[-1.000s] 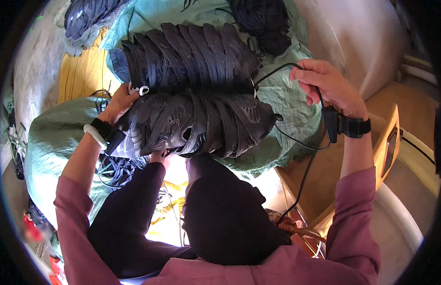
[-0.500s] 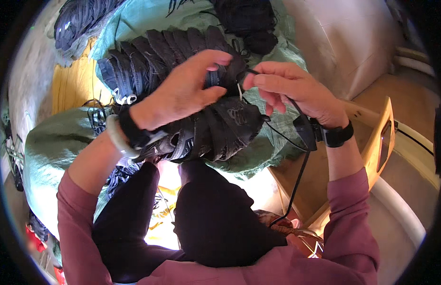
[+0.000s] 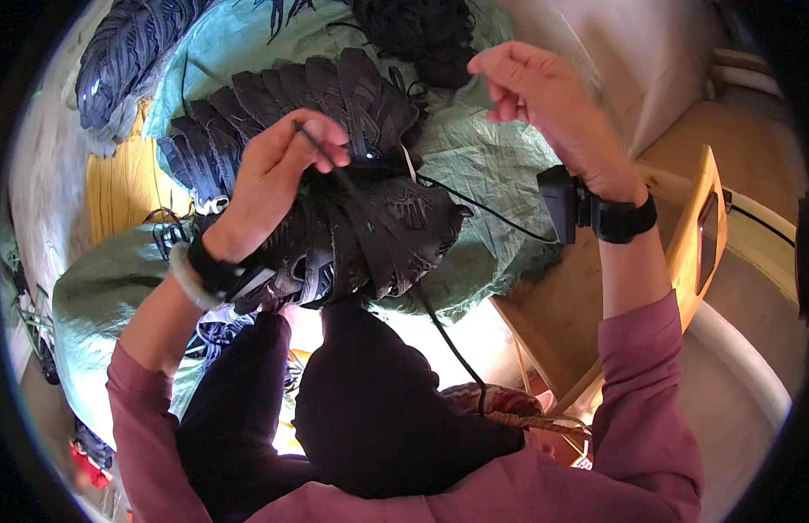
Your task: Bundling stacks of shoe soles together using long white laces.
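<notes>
Sheet under the work: thin green woven plastic sheet (image 3: 483,157), wrinkled and a little shiny, was spread below the pieces.
Black bundle: many dark shoe-like pieces were pressed together in two rows, the front row (image 3: 396,231) near the person's knees and the back row (image 3: 326,96) behind it.
Long axis: both rows ran from left to right, with the right end placed somewhat higher in the view.
Left hand: this left hand (image 3: 270,181) was the nearer one, above the left part of the bundle; its grip was pinched on a dark cord (image 3: 318,145).
Cord direction: from these fingers it slanted right and down toward the front row; there it was blurred, so I could not tell its exact path.
Right hand: the right hand (image 3: 546,100) was raised beyond the right end of the rows, well apart from them; its grip was loosely curled, the fingers apart, and nothing was seen in it.
Textures: the pieces looked matt, with mesh areas and overlapping curved edges; the cord looked smooth and flexible.
Right side: a pale wooden panel (image 3: 718,213) with a long slot stood beside the right forearm.
</notes>
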`<state>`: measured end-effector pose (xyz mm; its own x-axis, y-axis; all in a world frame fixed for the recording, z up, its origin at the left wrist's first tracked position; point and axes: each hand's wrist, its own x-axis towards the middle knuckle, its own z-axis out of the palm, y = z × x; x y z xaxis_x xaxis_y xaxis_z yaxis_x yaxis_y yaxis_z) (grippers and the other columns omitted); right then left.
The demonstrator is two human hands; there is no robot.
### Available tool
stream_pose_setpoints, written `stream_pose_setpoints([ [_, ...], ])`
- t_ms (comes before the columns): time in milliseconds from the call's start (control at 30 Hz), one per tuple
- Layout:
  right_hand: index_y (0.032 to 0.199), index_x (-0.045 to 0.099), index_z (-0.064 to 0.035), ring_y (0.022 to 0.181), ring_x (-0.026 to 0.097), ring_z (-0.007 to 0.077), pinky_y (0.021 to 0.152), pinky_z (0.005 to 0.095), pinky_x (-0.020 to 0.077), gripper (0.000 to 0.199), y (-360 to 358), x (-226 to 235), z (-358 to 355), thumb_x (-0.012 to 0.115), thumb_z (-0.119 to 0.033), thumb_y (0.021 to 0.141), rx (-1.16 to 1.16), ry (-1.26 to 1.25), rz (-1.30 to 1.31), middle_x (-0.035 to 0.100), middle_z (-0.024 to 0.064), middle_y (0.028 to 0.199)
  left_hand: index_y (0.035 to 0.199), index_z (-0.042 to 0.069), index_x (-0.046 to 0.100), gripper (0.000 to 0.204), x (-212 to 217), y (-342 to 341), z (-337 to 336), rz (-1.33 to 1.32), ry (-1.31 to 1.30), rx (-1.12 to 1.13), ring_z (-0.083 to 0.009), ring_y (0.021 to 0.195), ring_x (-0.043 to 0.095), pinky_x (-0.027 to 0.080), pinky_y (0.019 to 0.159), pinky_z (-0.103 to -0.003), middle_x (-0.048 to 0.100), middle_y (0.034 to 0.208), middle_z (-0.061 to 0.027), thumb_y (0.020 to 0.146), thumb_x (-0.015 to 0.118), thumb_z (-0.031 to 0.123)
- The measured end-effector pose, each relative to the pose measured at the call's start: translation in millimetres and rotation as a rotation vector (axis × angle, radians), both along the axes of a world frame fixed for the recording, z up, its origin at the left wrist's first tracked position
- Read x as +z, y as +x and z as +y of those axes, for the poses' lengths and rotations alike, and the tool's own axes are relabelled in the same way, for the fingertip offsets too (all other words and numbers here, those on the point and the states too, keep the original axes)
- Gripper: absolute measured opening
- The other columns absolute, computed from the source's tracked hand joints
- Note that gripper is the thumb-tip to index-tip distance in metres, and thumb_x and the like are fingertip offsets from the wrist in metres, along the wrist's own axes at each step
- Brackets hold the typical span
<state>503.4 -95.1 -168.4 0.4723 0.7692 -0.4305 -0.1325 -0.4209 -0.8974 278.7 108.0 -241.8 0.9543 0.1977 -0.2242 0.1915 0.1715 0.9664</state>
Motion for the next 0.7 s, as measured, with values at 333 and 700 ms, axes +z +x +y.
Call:
stream_pose_setpoints([
  [333,0.108,0.063,-0.0051,0.069,0.052,0.0034,0.075,0.0229,0.0488,0.024,11,-17,-3,0.056,-0.025,0.097,-0.190,0.048,-0.156,0.056,-0.0035,0.086,0.100,0.001,0.060,0.032,44,-59,1,-0.161,0.064,0.094,-0.0139,0.093,0.061,0.045,0.096,-0.033,0.064,0.094,-0.0085,0.102,0.044,0.029],
  [700,0.100,0.061,-0.0008,0.071,0.055,0.0069,0.065,0.0232,0.0474,0.021,-35,-65,8,0.055,-0.020,0.096,0.192,-0.115,-0.072,0.056,-0.0017,0.076,0.122,0.002,0.055,0.038,21,-85,-33,0.035,0.418,-0.491,-0.0365,0.114,0.055,0.043,0.100,-0.038,0.052,0.128,-0.0197,0.084,0.061,0.006],
])
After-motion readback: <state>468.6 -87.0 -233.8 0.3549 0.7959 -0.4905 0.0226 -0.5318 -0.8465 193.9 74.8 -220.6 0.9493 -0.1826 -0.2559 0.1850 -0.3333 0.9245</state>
